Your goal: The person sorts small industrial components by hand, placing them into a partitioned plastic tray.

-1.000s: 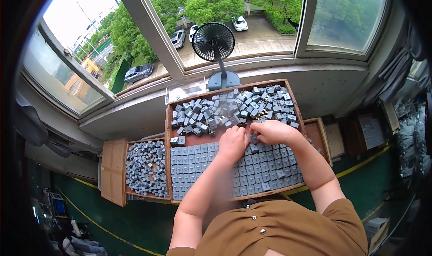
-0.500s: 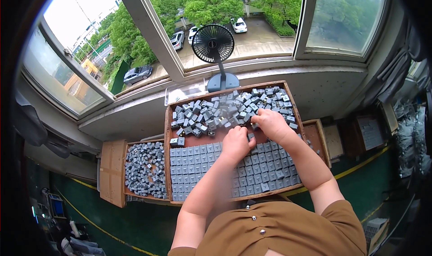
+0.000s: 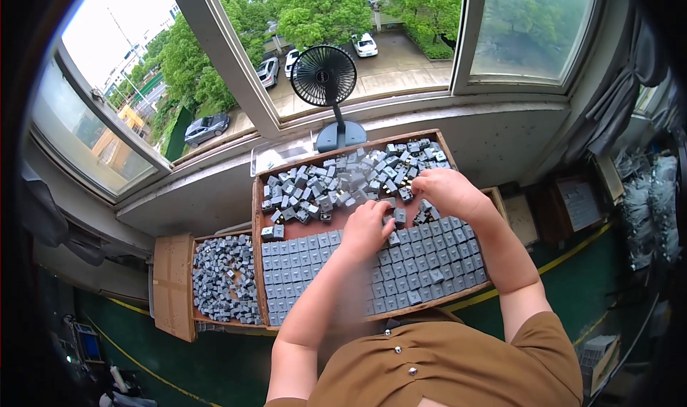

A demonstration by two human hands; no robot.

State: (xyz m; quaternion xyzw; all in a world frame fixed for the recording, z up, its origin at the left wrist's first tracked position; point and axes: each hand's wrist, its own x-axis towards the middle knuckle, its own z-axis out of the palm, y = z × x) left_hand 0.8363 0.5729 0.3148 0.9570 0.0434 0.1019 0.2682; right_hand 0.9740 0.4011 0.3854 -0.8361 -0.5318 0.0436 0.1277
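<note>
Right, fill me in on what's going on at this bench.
A person leans over a wooden tray by the window. The near half holds small grey blocks set in neat rows; the far half holds a loose heap of them. The left hand rests at the top edge of the rows, the right hand at the heap's edge. A second, smaller tray of blocks sits on the left, and a small fan stands behind.

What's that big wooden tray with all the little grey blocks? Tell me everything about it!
The tray is a shallow, brown, wooden-looking rectangle lying flat below the window, just behind a black fan. Its far half holds a loose heap of small grey blocks; its near half holds blocks packed in neat rows. The left hand rests on the rows' edge, the right hand by the heap. A smaller tray sits beside its left side.
</note>
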